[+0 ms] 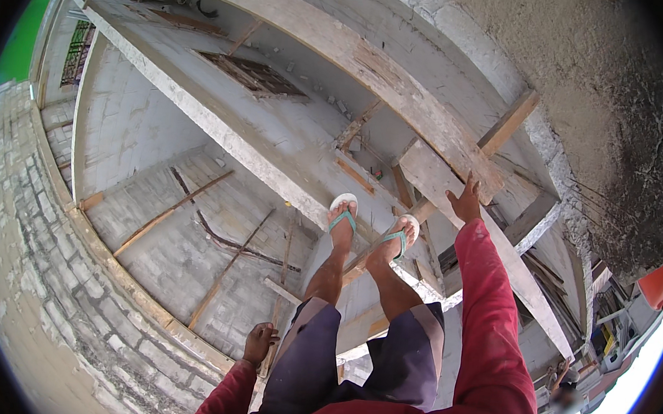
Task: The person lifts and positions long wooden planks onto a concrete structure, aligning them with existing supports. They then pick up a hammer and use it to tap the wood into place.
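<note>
My right hand [466, 201] reaches forward with its fingers spread, over the edge of a pale wooden plank [501, 250] that slants down to the right. The fingertips are close to the end of a long wooden board [402, 81] that runs to the far left; whether they touch it I cannot tell. My left hand [260, 343] hangs beside my left thigh with its fingers curled in, and no object shows in it. My feet in flip-flops stand apart, the left foot [342, 215] at a narrow concrete beam [222, 126], the right foot [400, 239] near timber pieces.
Below me lie rooms with block walls [138, 116] and wooden poles [235, 262]. A short timber [509, 121] sticks up across the beam at right. A brick wall [57, 280] curves along the left. Another person [565, 381] is at lower right, near a red-orange object [655, 285].
</note>
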A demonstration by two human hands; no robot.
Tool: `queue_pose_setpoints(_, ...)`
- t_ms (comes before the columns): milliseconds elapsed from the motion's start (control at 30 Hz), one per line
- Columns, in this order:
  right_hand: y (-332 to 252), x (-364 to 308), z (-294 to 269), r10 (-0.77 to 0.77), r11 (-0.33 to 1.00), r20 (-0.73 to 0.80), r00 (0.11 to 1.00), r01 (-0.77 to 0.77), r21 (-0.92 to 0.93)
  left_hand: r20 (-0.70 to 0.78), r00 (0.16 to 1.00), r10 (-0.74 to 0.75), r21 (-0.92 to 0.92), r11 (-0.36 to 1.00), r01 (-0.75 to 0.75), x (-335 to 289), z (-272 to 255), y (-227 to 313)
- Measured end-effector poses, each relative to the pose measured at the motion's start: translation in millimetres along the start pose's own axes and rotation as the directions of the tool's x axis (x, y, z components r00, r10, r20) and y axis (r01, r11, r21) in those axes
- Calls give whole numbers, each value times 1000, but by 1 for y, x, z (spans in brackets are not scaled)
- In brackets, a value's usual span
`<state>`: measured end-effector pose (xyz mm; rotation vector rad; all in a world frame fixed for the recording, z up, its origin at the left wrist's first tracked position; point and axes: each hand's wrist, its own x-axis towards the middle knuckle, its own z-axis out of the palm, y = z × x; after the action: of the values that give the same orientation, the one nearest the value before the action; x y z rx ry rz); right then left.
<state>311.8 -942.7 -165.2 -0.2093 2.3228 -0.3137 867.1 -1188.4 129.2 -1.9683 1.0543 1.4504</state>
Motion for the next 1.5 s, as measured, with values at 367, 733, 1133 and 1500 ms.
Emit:
queue_pose_setpoints(367, 5, -143, -77, -72, 985, -12, 997, 73, 159, -40, 980, 193, -143, 970, -196, -58, 7, 10)
queue_pose_setpoints(733, -14, -232, -204, -3, 996, -48, 999, 8, 94, -193, 921, 340, 206, 931, -300, -165, -16, 44)
queue_pose_setpoints(1133, -11, -181, -169, -113, 990, -182, 977, 127, 66, -148, 856, 496, -315, 796, -516, -122, -77, 153)
queue_pose_setpoints(1500, -229, -220, -249, -323, 909, 110, 940, 276, 314, -342, 845, 411, -536, 653, -535, -109, -79, 104)
